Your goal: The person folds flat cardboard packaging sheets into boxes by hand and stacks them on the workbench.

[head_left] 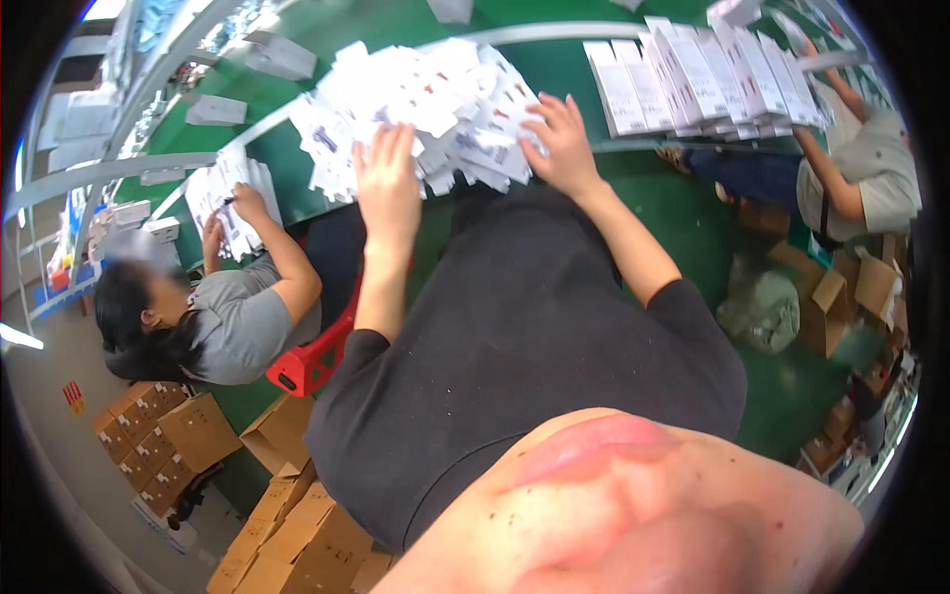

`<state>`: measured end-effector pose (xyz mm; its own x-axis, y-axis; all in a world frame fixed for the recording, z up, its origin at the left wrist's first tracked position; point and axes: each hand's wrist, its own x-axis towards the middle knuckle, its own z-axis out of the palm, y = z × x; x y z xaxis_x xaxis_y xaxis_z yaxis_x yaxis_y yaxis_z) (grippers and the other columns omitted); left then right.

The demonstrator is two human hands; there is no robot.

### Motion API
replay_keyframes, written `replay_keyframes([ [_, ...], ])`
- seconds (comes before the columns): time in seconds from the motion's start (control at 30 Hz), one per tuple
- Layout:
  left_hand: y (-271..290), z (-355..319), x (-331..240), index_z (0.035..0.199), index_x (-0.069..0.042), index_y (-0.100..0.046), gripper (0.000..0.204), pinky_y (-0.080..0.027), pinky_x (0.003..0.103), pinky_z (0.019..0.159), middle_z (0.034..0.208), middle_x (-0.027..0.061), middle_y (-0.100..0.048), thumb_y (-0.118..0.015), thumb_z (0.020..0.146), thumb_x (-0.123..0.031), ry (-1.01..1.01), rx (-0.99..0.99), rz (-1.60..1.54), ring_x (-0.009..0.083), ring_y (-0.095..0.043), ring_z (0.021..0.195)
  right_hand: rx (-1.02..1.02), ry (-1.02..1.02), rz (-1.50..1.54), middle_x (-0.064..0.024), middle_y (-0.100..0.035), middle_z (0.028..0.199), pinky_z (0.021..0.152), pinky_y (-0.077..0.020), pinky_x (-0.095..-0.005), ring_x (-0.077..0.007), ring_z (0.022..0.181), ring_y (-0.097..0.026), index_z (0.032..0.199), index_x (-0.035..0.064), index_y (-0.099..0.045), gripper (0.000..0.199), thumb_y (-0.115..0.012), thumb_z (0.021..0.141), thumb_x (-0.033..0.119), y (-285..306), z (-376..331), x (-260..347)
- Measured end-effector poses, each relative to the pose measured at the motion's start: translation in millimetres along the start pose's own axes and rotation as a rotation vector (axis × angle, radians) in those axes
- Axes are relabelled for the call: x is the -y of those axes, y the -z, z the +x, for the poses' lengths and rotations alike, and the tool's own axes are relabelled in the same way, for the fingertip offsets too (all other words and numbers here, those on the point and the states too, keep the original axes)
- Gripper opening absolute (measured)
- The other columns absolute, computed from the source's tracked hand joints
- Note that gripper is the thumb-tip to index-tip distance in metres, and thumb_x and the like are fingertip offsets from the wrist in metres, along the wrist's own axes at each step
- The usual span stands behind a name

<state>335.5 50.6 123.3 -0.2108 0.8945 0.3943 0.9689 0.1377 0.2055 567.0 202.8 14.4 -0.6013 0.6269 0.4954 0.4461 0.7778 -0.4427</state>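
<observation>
The person's face (594, 530) sits nearest; left hand (389, 178) and right hand (562, 148), apart, fingers spread, flank the white papers (426, 99).

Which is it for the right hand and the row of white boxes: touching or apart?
Apart. The head view shows green table between the right hand and the row of white boxes.
</observation>
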Motion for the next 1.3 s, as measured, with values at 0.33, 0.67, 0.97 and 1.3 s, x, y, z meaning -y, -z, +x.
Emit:
replay_keyframes([
  [0.33,46,21,-36,0.125,0.004,-0.063,0.037,-0.054,0.034,0.094,0.121,0.0174,-0.069,-0.059,0.088,0.007,0.302,0.347,-1.058,0.0286,-0.067,0.112,-0.168,0.297,0.176,-0.023,-0.022,0.161,0.118,-0.0104,-0.0677,-0.0481,0.149,-0.021,0.155,0.0178,-0.036,0.113,-0.089,0.06,0.045,26,75,53],
  [0.67,52,55,-25,0.134,-0.002,-0.06,0.053,-0.051,0.037,0.097,0.121,0.0182,-0.069,-0.074,0.083,-0.005,0.54,0.546,-1.032,0.0304,-0.066,0.112,-0.13,0.398,0.257,-0.0238,-0.041,0.152,0.117,-0.0293,-0.0551,-0.0419,0.142,-0.041,0.154,0.017,-0.035,0.122,-0.094,0.049,0.036,33,83,42],
  [0.97,12,55,-35,0.144,-0.006,-0.051,0.067,-0.043,0.04,0.106,0.141,0.0169,-0.057,-0.075,0.082,-0.021,-0.113,-0.041,-1.275,0.0316,-0.056,0.126,-0.019,-0.126,0.93,-0.0167,-0.06,0.134,0.106,-0.0438,-0.0426,-0.0314,0.12,-0.06,0.144,0.0044,-0.046,0.085,-0.082,0.075,0.037,51,67,66],
  [1.3,-28,55,-50,0.146,-0.01,-0.048,0.051,-0.036,0.038,0.112,0.147,0.0163,-0.05,-0.058,0.096,-0.016,0.028,0.01,-1.504,0.031,-0.048,0.134,-0.105,-0.296,1.045,-0.0132,-0.063,0.127,0.102,-0.0445,-0.0362,-0.0246,0.116,-0.058,0.141,0.0014,-0.05,0.046,-0.051,0.097,0.016,50,78,88],
])
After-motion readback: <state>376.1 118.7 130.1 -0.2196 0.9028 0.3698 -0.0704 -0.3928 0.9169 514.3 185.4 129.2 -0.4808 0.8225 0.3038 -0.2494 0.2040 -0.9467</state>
